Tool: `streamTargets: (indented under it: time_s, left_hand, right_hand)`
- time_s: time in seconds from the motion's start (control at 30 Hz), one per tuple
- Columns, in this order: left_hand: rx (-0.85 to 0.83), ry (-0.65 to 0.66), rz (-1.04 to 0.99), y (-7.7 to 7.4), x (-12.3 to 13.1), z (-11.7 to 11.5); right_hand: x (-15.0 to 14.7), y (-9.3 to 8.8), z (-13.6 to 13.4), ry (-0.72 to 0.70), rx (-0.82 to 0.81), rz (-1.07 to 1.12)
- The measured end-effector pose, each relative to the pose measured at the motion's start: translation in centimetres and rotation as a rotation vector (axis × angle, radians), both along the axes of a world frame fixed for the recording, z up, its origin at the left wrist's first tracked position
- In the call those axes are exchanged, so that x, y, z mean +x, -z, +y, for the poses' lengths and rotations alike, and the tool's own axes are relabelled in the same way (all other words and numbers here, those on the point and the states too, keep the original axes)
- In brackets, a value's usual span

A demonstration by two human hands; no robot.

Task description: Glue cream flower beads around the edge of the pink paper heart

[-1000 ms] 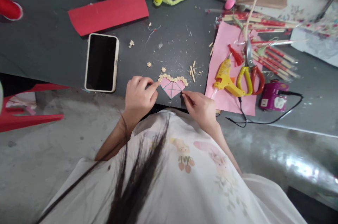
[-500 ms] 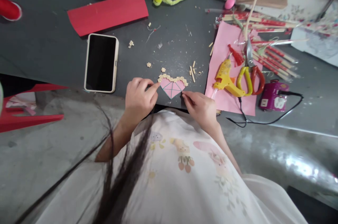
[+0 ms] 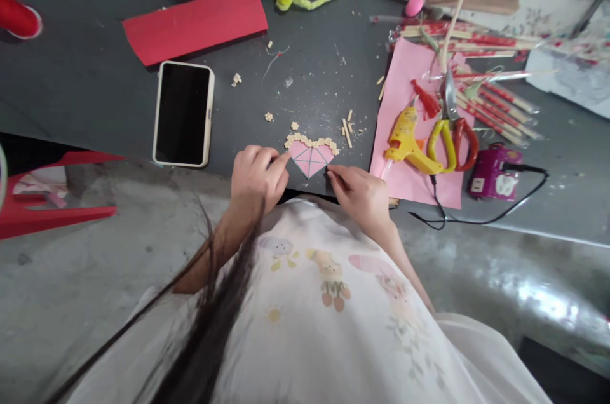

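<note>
A small pink paper heart (image 3: 300, 156) lies near the table's front edge. Green lines cross it, and tiny beige flower-like clusters (image 3: 312, 141) run along its top edge. My left hand (image 3: 257, 176) is closed with curled fingers, its index fingertip pressed on the heart's left edge. At the heart's right edge, my right hand (image 3: 361, 195) is closed in a pinch, thumb and index finger together on the border. Whether anything tiny sits in that pinch is hidden. Loose clusters (image 3: 269, 117) and short pale stick pieces (image 3: 347, 133) lie just beyond the heart.
A phone (image 3: 183, 113) and a red paper strip (image 3: 195, 25) are to the left. On the right, a pink sheet (image 3: 398, 80) bears a yellow glue gun (image 3: 405, 140) and scissors (image 3: 448, 112). Beside these stand a purple power socket (image 3: 493, 172) and wrapped sticks (image 3: 495, 108).
My left hand has shifted slightly right and down, its index fingertip still at the heart's left edge. My right hand and the heart look almost unmoved.
</note>
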State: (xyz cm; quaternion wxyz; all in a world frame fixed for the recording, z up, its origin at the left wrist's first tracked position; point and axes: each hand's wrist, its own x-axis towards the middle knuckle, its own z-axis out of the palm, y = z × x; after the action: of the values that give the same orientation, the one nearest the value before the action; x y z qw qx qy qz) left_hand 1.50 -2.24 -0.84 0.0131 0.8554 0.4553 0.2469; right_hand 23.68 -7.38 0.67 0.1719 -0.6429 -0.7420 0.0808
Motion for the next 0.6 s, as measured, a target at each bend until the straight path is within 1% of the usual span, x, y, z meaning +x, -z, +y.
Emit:
streamTargets:
  time_s: [0.17, 0.33, 0.47, 0.6]
  left_hand:
    - [0.018, -0.003, 0.007, -0.3, 0.5, 0.2]
    - [0.011, 0.057, 0.001, -0.6, 1.1, 0.0]
    - [-0.025, 0.101, 0.026, -0.7, 1.3, -0.3]
    - [-0.054, 0.116, 0.061, -0.5, 1.3, -0.6]
  right_hand:
    - [0.1, 0.0, -0.1, -0.001, 0.009, 0.01]
    - [0.1, -0.2, -0.1, 0.013, -0.011, 0.024]
    - [-0.2, -0.4, 0.0, 0.013, -0.061, 0.008]
    - [-0.6, -0.6, 0.2, -0.008, -0.113, -0.031]
